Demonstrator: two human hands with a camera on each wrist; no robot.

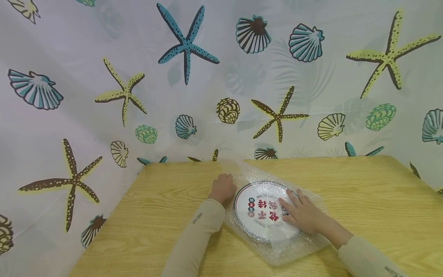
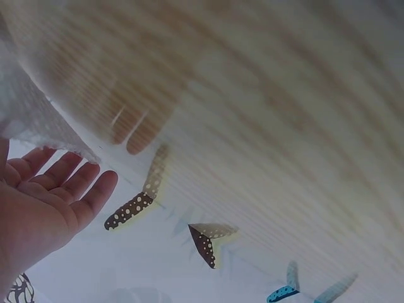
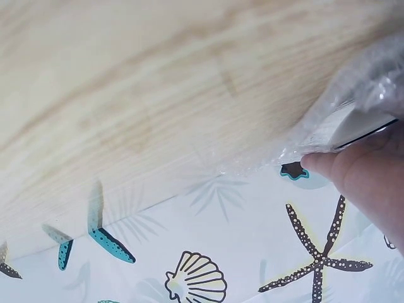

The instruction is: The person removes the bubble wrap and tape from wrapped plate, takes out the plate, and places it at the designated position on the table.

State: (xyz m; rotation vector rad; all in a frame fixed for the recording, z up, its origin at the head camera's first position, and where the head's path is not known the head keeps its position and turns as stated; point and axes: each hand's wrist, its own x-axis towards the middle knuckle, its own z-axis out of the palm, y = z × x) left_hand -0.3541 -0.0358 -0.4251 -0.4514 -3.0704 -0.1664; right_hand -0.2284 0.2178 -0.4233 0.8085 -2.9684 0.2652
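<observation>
Plate (image 1: 266,211) sits on wood tbl (image 1: 373,200) in clear bubble wrap (image 1: 277,257), red lettering showing thru. L hand (image 1: 222,189) is at wrap's L edge, fingers part-bent; can't tell if they grip it. R hand (image 1: 306,215) rests on wrap over plate's R side, fingers spread, gripping nothing. Starfish-print cloth (image 1: 214,88) behind.
</observation>
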